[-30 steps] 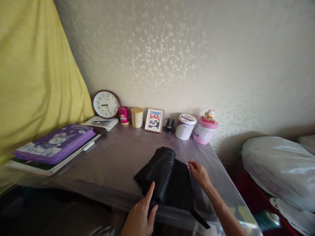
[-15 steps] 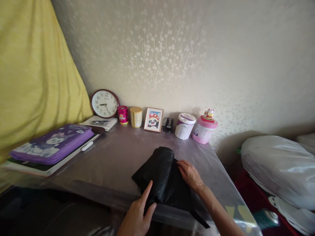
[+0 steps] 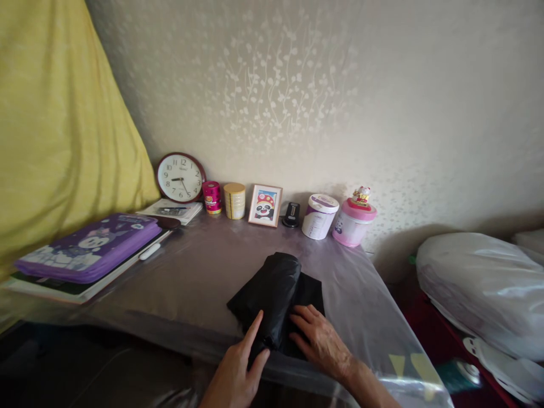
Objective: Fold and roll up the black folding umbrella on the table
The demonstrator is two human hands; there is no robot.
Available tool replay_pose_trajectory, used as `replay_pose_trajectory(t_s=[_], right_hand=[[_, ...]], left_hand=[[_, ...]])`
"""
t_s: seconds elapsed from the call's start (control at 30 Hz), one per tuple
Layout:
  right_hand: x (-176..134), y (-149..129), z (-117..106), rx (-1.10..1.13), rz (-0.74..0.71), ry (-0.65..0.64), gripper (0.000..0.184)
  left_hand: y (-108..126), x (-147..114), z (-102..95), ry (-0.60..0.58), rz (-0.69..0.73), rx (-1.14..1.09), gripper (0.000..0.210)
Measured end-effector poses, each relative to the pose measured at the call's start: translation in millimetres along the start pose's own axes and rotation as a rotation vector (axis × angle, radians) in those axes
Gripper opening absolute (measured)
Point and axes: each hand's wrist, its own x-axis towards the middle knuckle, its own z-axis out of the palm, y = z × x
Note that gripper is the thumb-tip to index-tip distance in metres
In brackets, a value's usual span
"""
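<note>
A thin, glossy black bundle [image 3: 278, 289], like folded cloth or plastic, lies near the table's front edge. Its middle forms a thick roll, with flat flaps out to the left and right. My left hand [image 3: 238, 362] holds the near end, index finger stretched along the roll's left side and thumb by the gathered tip; its other fingers are hidden. Against the roll's right side, my right hand [image 3: 318, 340] presses down on the right flap, fingers spread and slightly bent. What lies beneath the bundle is hidden.
Along the wall stand a clock [image 3: 181, 178], a pink can [image 3: 211, 198], a yellow-lidded can [image 3: 234, 202], a panda picture [image 3: 265, 207], a white tub [image 3: 319, 218] and a pink tub [image 3: 353, 225]. A purple case [image 3: 91, 246] lies left; a plastic-wrapped bundle [image 3: 480, 289] sits right.
My right hand has moved toward me and left, from the right flap's far edge to beside the roll. The flap's lower corner and dangling strap have gone from view. My left hand stays put.
</note>
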Motion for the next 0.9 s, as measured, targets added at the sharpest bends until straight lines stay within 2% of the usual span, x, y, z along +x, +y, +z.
replay_pose_trajectory(t_s=[0.13, 0.2, 0.27, 0.33, 0.43, 0.5, 0.6, 0.67, 0.77, 0.9], right_hand=[[-13.5, -22.4, -9.9, 0.136, -0.090, -0.101, 0.023], [-14.1, -22.3, -17.4, 0.239, -0.098, -0.086, 0.021], [-11.6, -10.3, -24.0, 0.306, 0.024, 0.038, 0.022], [-8.5, 12.0, -28.0, 0.291, 0.250, 0.200, 0.023], [-6.1, 51.1, -27.3, 0.215, 0.546, 0.314, 0.025], [-6.0, 70.6, -23.5, 0.241, 0.672, 0.319, 0.026], [-4.3, 81.8, -17.2, 0.449, 0.826, 0.224, 0.033], [-0.9, 79.5, -15.5, 0.620, 0.901, 0.169, 0.036], [7.0, 69.9, -18.6, 0.806, 0.962, 0.180, 0.036], [17.0, 58.3, -25.2, 0.902, 0.964, 0.222, 0.035]], left_hand=[[0.4, -1.1, 0.0, 0.013, 0.024, 0.025, 0.054], [-0.9, -1.5, 1.3, 0.022, 0.045, 0.031, 0.055], [-2.5, -1.5, 3.1, 0.022, 0.076, 0.037, 0.057], [-3.5, -1.2, 4.9, 0.014, 0.083, 0.055, 0.058], [-3.8, -0.9, 6.8, 0.000, 0.058, 0.082, 0.059], [-3.7, -0.8, 7.5, 0.001, 0.059, 0.093, 0.059], [-3.0, -1.0, 7.7, 0.005, 0.060, 0.111, 0.059], [-1.9, -1.1, 7.3, -0.001, 0.048, 0.121, 0.058], [0.7, -1.2, 6.0, -0.013, 0.033, 0.131, 0.058], [3.6, -0.9, 4.3, -0.031, 0.018, 0.133, 0.058]])
